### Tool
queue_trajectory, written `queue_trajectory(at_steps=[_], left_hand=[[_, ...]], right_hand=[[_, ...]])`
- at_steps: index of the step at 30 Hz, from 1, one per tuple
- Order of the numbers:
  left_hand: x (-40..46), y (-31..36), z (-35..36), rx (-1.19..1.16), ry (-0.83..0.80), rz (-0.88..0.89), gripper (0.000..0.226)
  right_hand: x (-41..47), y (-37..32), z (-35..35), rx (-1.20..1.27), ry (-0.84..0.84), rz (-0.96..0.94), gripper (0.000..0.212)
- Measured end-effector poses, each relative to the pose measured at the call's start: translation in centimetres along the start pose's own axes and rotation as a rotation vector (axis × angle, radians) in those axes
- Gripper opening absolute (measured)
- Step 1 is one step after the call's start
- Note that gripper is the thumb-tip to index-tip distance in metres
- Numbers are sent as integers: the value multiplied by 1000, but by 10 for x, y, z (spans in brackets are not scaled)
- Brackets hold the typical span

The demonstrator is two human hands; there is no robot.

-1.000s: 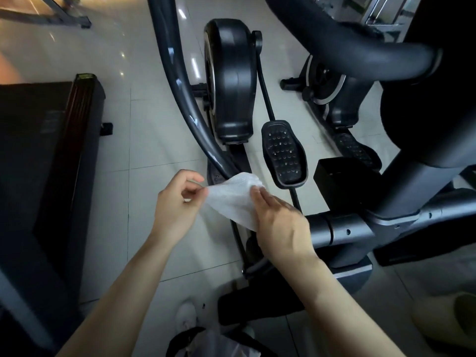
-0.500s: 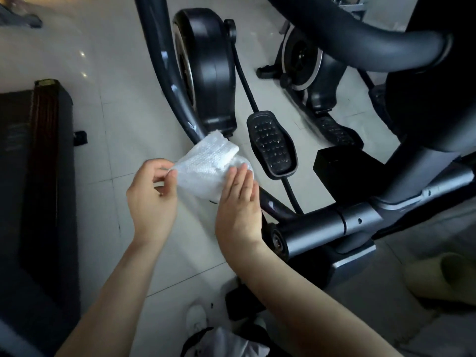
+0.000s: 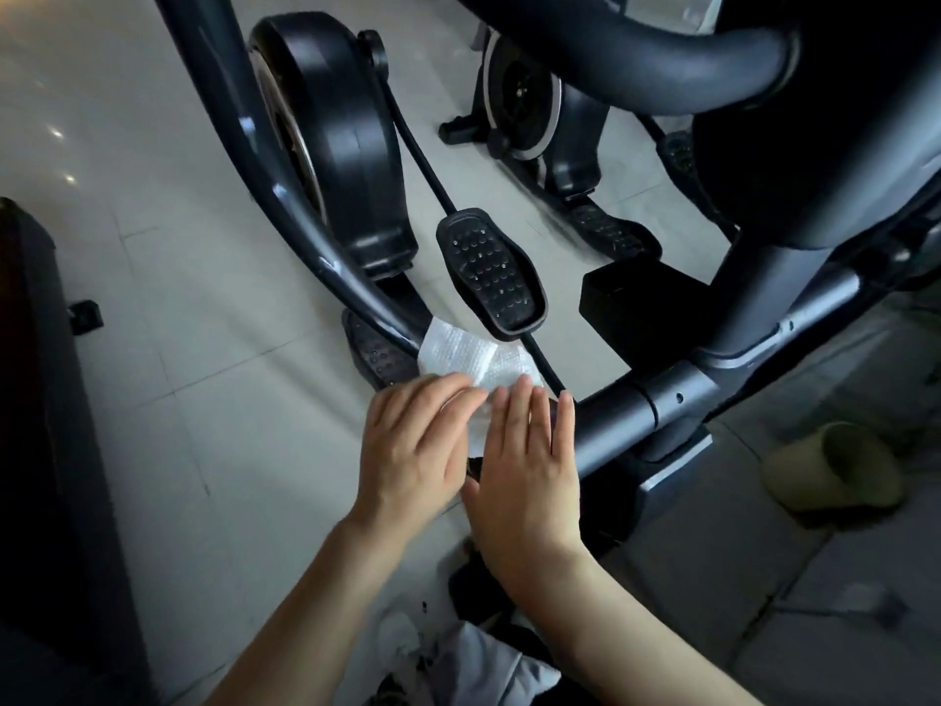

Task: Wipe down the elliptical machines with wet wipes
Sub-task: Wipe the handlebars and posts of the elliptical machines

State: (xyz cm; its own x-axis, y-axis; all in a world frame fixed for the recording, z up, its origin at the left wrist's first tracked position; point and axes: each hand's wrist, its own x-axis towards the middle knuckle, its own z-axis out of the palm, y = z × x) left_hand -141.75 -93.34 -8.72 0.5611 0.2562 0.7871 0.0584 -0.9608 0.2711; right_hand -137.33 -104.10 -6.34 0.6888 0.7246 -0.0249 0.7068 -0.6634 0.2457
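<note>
Wet wipe (image 3: 461, 360): now lowered onto curved frame bar (image 3: 305, 247); left hand (image 3: 417, 450) fingers pinching it, right hand (image 3: 524, 471) fingers straight, together. Pedal (image 3: 491, 270) adjacent; slipper (image 3: 835, 473) right.

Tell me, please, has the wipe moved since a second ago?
Yes. The wipe now lies on the curved bar beside the pedal; earlier it was held clear.

Dim indoor light. Small glare spots sit on the glossy floor (image 3: 153, 206) at upper left. Dark machine parts lose detail in shadow, edges bow from wide-angle distortion, and the picture is slightly soft.
</note>
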Motion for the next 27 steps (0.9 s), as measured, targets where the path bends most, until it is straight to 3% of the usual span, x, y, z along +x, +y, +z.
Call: queue_trajectory(at_steps=[3, 6, 10, 13, 15, 20, 24, 27], left_hand=[[-3, -6, -4, -29, -14, -93, 21], [-4, -12, -6, -54, -67, -104, 29], [-4, -16, 13, -88, -285, -53, 38], [-6, -19, 30, 37, -400, 36, 43], [-5, -19, 40, 112, -415, 130, 43], [-5, -20, 54, 161, -375, 443, 43], [-3, -49, 46, 238, -361, 530, 47], [-2, -84, 24, 310, -359, 471, 44]], right_hand=[[14, -4, -1, 96, -21, -6, 103], [29, 1, -8, 117, -34, -99, 96], [29, 33, -18, 296, -44, -206, 78], [14, 71, -13, 392, 104, -124, 72], [6, 91, 0, 482, 235, -28, 70], [-3, 94, 38, 651, 274, -29, 66], [0, 97, 47, 659, 333, -50, 65], [0, 100, 50, 655, 343, -74, 65]])
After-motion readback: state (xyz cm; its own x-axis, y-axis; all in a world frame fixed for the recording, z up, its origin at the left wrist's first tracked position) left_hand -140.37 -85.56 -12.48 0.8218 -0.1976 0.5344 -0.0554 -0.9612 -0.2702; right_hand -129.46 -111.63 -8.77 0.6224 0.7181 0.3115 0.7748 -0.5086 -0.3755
